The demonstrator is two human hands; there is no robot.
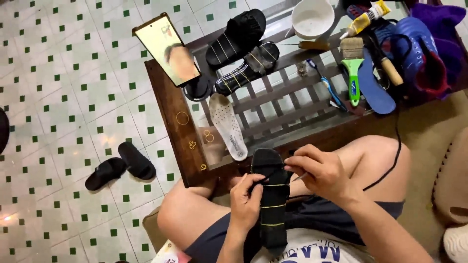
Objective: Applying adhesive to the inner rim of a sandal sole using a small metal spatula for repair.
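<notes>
A black slide sandal (271,195) bound with yellow rubber bands lies across my lap. My left hand (247,198) grips its left edge, thumb on top. My right hand (319,171) rests at the sandal's right side, pinching a thin metal tool (298,178) whose tip points toward the sandal. A dark thread or cord runs from the sandal toward the tool.
A slatted wooden table (168,104) in front carries a propped phone (167,49), two black sandals (236,36), a white insole (229,126), a white bowl (312,17), a green-handled brush (352,68), a glue tube (365,17), blue shoes (414,48) and loose rubber bands (182,118). A black slipper pair (122,166) lies on the tiled floor.
</notes>
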